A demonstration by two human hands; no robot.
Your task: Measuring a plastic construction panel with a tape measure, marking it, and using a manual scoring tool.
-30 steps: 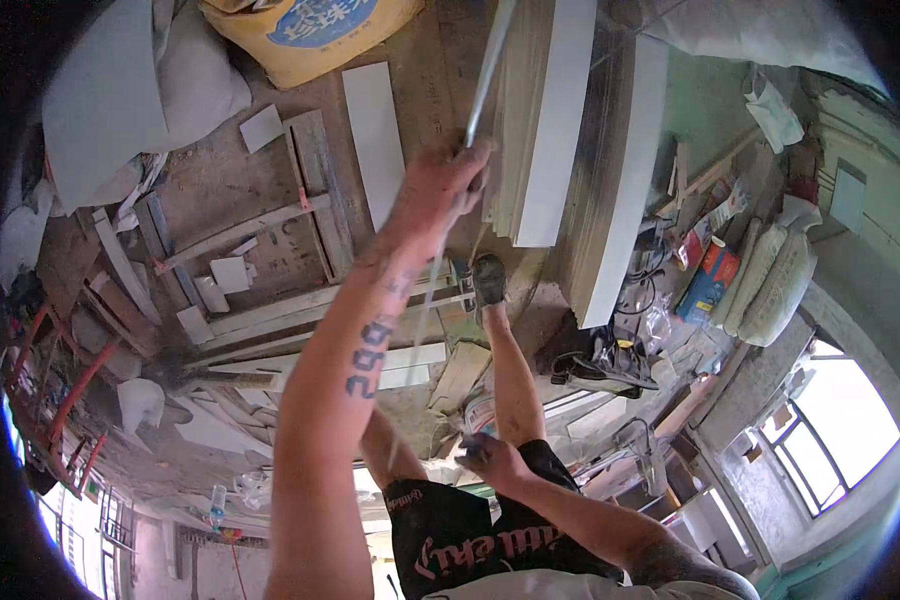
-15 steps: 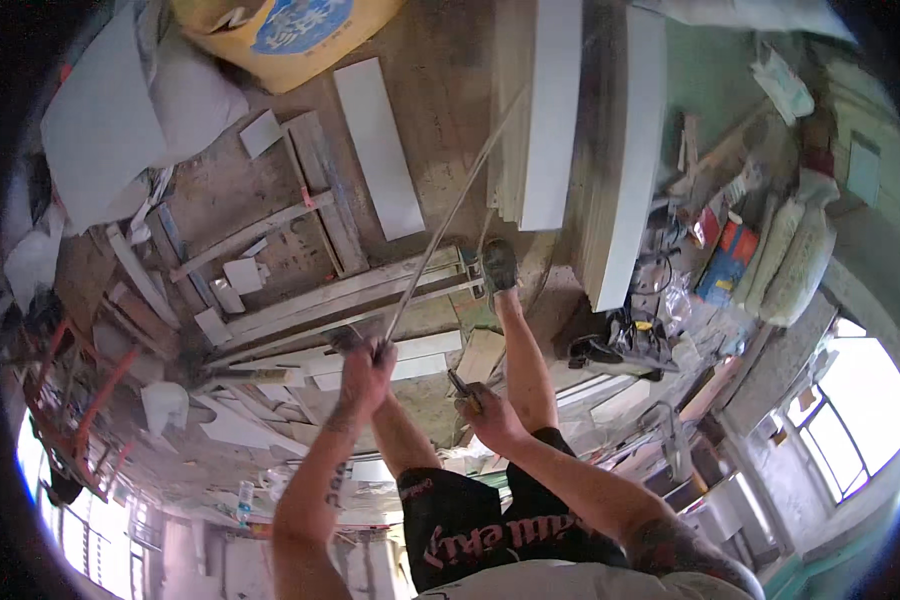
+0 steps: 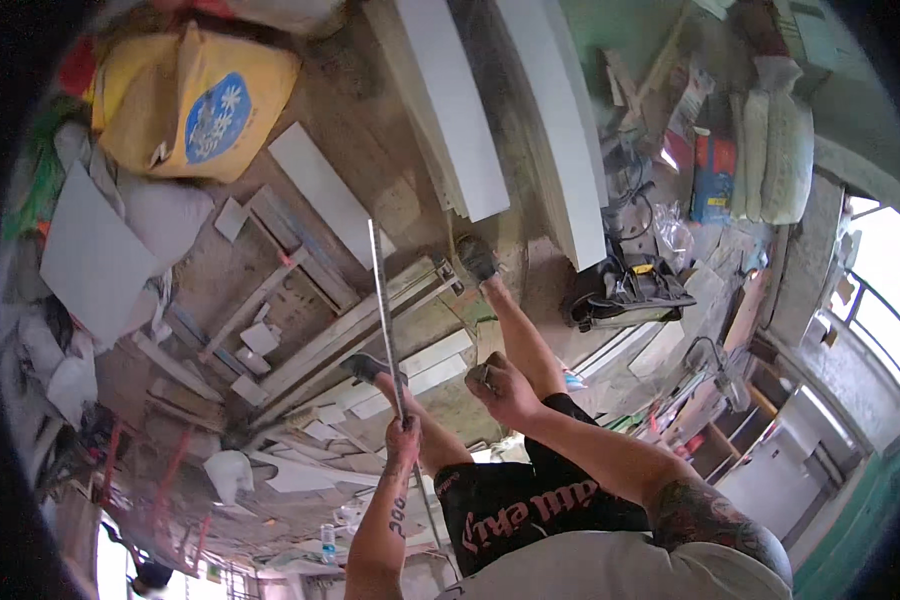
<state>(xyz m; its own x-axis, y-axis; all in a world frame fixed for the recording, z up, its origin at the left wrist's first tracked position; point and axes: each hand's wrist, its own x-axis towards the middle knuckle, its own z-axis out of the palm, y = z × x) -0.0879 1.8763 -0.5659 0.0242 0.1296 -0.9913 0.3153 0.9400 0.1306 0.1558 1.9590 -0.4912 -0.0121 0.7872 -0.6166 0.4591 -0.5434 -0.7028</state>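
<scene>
My left hand [image 3: 403,442] is closed round a long, thin metal strip [image 3: 384,310], like a straightedge. It stands steeply, its far end over the floor and its other end running down past my left forearm. My right hand [image 3: 505,393] is closed in front of my right thigh; a small dark object [image 3: 483,377] shows at its fingers, mostly hidden. Beyond the strip, a loose white board [image 3: 320,185] lies on the floor. Two stacks of long white boards, a left stack [image 3: 455,110] and a right stack [image 3: 560,120], stand ahead of my right foot.
A yellow bag [image 3: 185,110] sits at the far left, near pale sacks. Wooden frame pieces [image 3: 340,335] and offcuts cover the floor by my feet. On the right are a black tool bag [image 3: 625,290], a blue and red bag [image 3: 712,180] and a window [image 3: 885,270].
My left hand has come nearer and right, and the strip has swung from slanting far right to steeper, leaning slightly left. My right hand has risen slightly. The whole view has turned.
</scene>
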